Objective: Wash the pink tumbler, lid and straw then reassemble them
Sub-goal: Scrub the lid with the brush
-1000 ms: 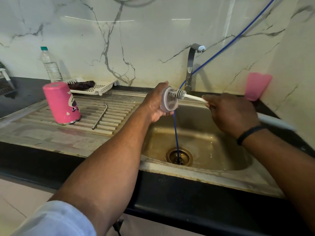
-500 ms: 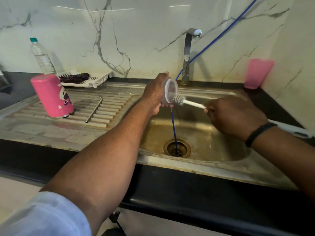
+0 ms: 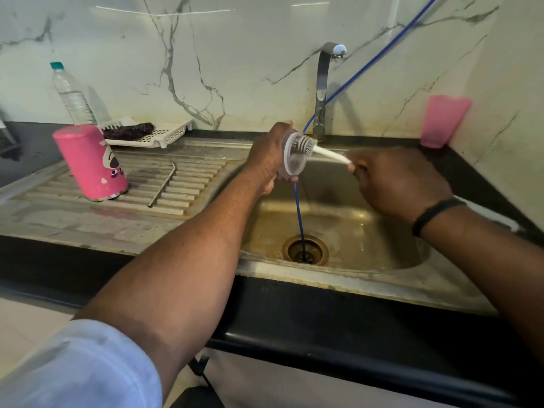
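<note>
left grip (image 3: 269,160) clasps the round translucent lid (image 3: 292,156); right grip (image 3: 394,184) pinches the bristly white brush (image 3: 319,150).

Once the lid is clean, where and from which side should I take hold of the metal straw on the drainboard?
Probably pinch the metal straw across its long straight shaft, from above. It lies flat along the drainboard ridges, bent end toward the wall, apart from the pink tumbler.

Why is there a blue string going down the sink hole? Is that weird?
Yes, that is odd. A thin blue hose hangs from up the wall and runs into the drain of the sink. Nothing looks spilled or broken.
</note>
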